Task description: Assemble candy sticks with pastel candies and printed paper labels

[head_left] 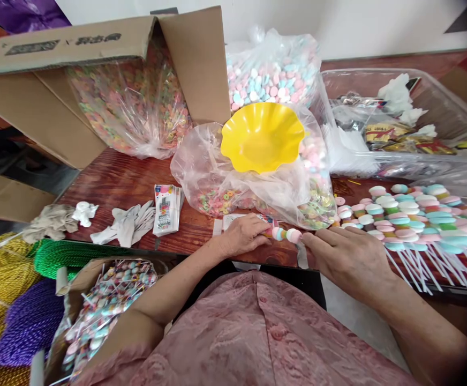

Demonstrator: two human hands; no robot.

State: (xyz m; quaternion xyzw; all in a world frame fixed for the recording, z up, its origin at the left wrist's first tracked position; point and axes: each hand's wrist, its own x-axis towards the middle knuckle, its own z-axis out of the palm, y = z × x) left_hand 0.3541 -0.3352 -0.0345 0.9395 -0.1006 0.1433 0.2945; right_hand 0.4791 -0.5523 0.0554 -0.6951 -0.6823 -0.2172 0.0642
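Observation:
A candy skewer (285, 235) of pink, white, blue and green pieces lies sideways between my hands, close to the table's front edge. At its left end my left hand (245, 235) has its fingers closed on the last pieces. My right hand (348, 258) is wrapped round the other end, and its fingers hide the stick. Under my left hand lies a printed card or wrapper (233, 220), partly covered. Beside my right hand, finished-looking candy skewers (414, 217) lie piled with their white sticks toward me.
A yellow wavy bowl (262, 136) sits on open plastic bags (203, 155) of candy. Behind are a cardboard box (195, 64) and a clear bin (402, 155). Printed packets (168, 210) and gloves (127, 225) lie left. Below stands a box of wrapped skewers (108, 300).

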